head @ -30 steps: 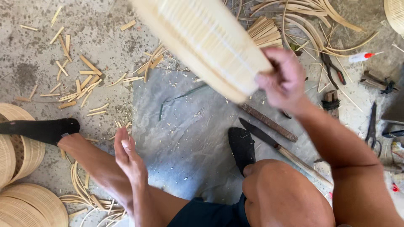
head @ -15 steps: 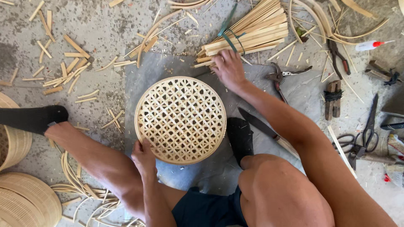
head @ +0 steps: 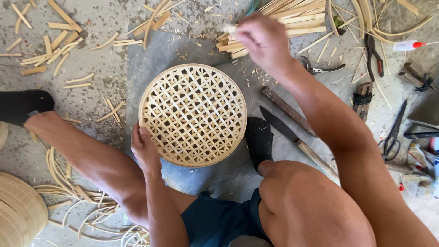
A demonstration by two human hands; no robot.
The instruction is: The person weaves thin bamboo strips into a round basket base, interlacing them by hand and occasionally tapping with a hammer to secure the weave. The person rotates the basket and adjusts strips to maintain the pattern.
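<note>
A round open-weave bamboo basket tray lies flat on the concrete floor between my legs. My left hand rests against its near left rim, fingers curled on the edge. My right hand is raised at the far side, over a tied bundle of bamboo strips, pinching the pale end of a strip that sticks out to the left of my fingers. A long knife and a dark stick-like tool lie just right of the tray.
Bamboo offcuts litter the floor at the far left. Pliers, scissors, a white tube with a red cap and curved strips lie at the right. Finished woven discs sit at the near left.
The tray, held up in my right hand a second ago, now lies flat on the floor. My left hand took its rim. My right hand reached to the strip bundle and pinched a strip.
</note>
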